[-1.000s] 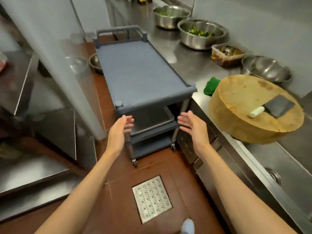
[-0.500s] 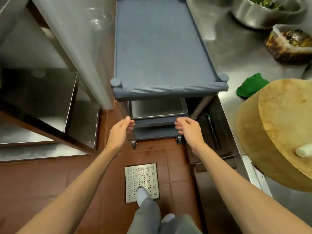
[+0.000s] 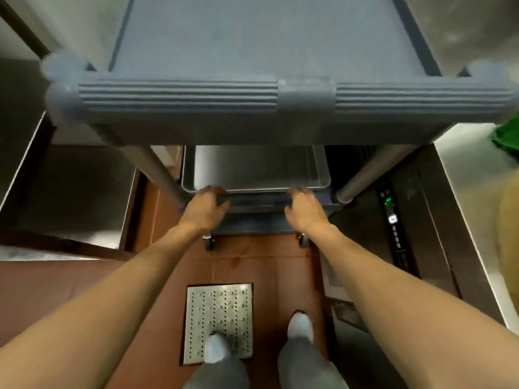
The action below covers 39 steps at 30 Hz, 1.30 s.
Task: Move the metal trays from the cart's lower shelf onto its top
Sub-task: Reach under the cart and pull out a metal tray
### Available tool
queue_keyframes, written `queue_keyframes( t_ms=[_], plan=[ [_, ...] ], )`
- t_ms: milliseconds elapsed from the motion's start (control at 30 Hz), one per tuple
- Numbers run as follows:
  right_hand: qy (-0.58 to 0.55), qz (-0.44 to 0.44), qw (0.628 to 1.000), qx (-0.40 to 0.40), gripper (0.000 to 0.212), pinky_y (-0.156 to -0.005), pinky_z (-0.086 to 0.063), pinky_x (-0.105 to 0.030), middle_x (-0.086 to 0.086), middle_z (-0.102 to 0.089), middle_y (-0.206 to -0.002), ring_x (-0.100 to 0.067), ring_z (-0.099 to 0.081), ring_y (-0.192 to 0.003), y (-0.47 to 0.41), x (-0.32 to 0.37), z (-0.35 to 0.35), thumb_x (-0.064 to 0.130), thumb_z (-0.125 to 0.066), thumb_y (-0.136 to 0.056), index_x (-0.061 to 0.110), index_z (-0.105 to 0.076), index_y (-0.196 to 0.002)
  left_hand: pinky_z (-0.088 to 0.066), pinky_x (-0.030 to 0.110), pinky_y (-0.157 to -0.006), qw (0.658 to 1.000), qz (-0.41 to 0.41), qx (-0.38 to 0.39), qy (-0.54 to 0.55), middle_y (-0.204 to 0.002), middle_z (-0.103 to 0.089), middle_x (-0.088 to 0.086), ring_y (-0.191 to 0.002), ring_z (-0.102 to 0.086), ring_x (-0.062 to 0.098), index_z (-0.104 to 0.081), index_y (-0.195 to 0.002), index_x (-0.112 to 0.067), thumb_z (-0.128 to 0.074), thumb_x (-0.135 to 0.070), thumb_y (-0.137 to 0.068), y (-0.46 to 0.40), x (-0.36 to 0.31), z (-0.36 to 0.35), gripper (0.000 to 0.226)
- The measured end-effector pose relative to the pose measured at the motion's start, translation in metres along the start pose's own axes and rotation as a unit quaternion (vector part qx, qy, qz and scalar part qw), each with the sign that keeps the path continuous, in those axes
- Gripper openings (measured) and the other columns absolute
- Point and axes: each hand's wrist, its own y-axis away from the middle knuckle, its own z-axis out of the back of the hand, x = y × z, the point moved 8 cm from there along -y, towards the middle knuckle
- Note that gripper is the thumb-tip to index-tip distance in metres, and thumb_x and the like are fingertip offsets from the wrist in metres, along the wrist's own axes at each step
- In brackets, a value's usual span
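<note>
Under the grey cart's top shelf (image 3: 261,37), on the lower shelf (image 3: 280,202), lies a shallow metal tray (image 3: 252,169) with nothing visible in it. The left hand (image 3: 203,210) curls its fingers over the tray's near left rim, and the right hand (image 3: 304,210) does the same at the near right rim. Below, a perforated floor drain cover (image 3: 219,321) sits in the brown tile under one white shoe (image 3: 214,348).
</note>
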Motion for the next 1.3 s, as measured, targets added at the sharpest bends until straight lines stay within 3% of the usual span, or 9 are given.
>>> queue_keyframes(
  t_ms=[133, 300, 533, 767, 933, 1033, 1133, 1300],
  plan=[
    [0.164, 0.088, 0.982, -0.032, 0.043, -0.106, -0.035, -0.039, -0.015, -0.046, -0.139, -0.031, -0.039, -0.13, -0.053, 0.006, -0.02, 0.011, -0.058, -0.089, 0.007, -0.049, -0.131, -0.039, 0.043, -0.103, 0.992, -0.044, -0.03, -0.111, -0.125, -0.058, 0.019, -0.12, -0.046, 0.034, -0.056, -0.126, -0.004, -0.057, -0.018, -0.088, -0.042, 0.012, -0.027, 0.04],
    [0.252, 0.137, 0.956, -0.065, 0.019, -0.08, -0.048, -0.038, -0.013, -0.06, -0.115, -0.031, -0.055, -0.109, -0.078, 0.008, -0.033, 0.002, -0.058, -0.088, 0.005, -0.064, -0.105, -0.051, 0.046, -0.085, 0.982, -0.084, -0.071, -0.155, -0.108, -0.065, 0.015, -0.104, -0.057, 0.032, -0.066, -0.109, -0.008, -0.052, -0.022, -0.093, -0.063, 0.014, -0.035, 0.025],
    [0.227, 0.161, 0.96, -0.036, 0.019, -0.083, -0.051, -0.039, -0.014, -0.065, -0.11, -0.034, -0.06, -0.105, -0.078, 0.009, -0.023, 0.009, -0.06, -0.088, 0.003, -0.066, -0.105, -0.053, 0.043, -0.077, 0.976, -0.096, -0.061, -0.185, -0.099, -0.071, 0.011, -0.093, -0.063, 0.033, -0.07, -0.099, -0.014, -0.053, -0.03, -0.093, -0.066, 0.014, -0.031, 0.024],
    [0.263, 0.189, 0.941, -0.1, 0.026, -0.074, -0.047, -0.035, -0.01, -0.06, -0.107, -0.029, -0.057, -0.1, -0.038, 0.021, 0.012, 0.003, -0.067, -0.074, 0.007, -0.064, -0.1, -0.052, 0.044, -0.083, 0.949, -0.143, -0.091, -0.265, -0.109, -0.062, 0.011, -0.102, -0.058, 0.029, -0.061, -0.112, -0.011, -0.061, -0.03, -0.088, -0.038, -0.018, -0.019, 0.029],
    [0.254, 0.191, 0.941, -0.12, 0.029, -0.082, -0.045, -0.038, -0.014, -0.061, -0.104, -0.031, -0.058, -0.094, 0.003, 0.031, 0.045, -0.002, -0.061, -0.073, 0.004, -0.061, -0.102, -0.052, 0.043, -0.077, 0.944, -0.142, -0.086, -0.286, -0.106, -0.061, 0.012, -0.096, -0.059, 0.029, -0.06, -0.102, -0.01, -0.057, -0.027, -0.091, -0.013, -0.048, 0.004, 0.021],
    [0.25, 0.189, 0.941, -0.13, 0.022, -0.084, -0.046, -0.038, -0.013, -0.062, -0.102, -0.029, -0.056, -0.095, 0.03, 0.035, 0.057, 0.011, -0.065, -0.081, 0.005, -0.06, -0.101, -0.05, 0.041, -0.072, 0.949, -0.155, -0.068, -0.264, -0.103, -0.062, 0.012, -0.091, -0.062, 0.03, -0.058, -0.1, -0.01, -0.06, -0.026, -0.09, 0.015, -0.06, 0.018, 0.019],
    [0.26, 0.198, 0.939, -0.104, 0.031, -0.083, -0.045, -0.038, -0.011, -0.062, -0.103, -0.028, -0.056, -0.099, 0.059, 0.045, 0.06, 0.031, -0.066, -0.086, 0.007, -0.058, -0.103, -0.047, 0.039, -0.068, 0.955, -0.174, -0.063, -0.23, -0.098, -0.062, 0.012, -0.087, -0.06, 0.031, -0.059, -0.095, -0.008, -0.063, -0.023, -0.088, 0.053, -0.069, 0.029, 0.017],
    [0.306, 0.18, 0.931, -0.085, 0.025, -0.073, -0.04, -0.033, -0.004, -0.061, -0.094, -0.024, -0.056, -0.09, 0.117, 0.064, 0.068, 0.014, -0.073, -0.076, 0.016, -0.057, -0.095, -0.052, 0.042, -0.065, 0.947, -0.204, -0.061, -0.239, -0.088, -0.059, 0.006, -0.079, -0.058, 0.026, -0.055, -0.085, -0.013, -0.065, -0.027, -0.086, 0.113, -0.086, 0.044, 0.018]
  ],
)
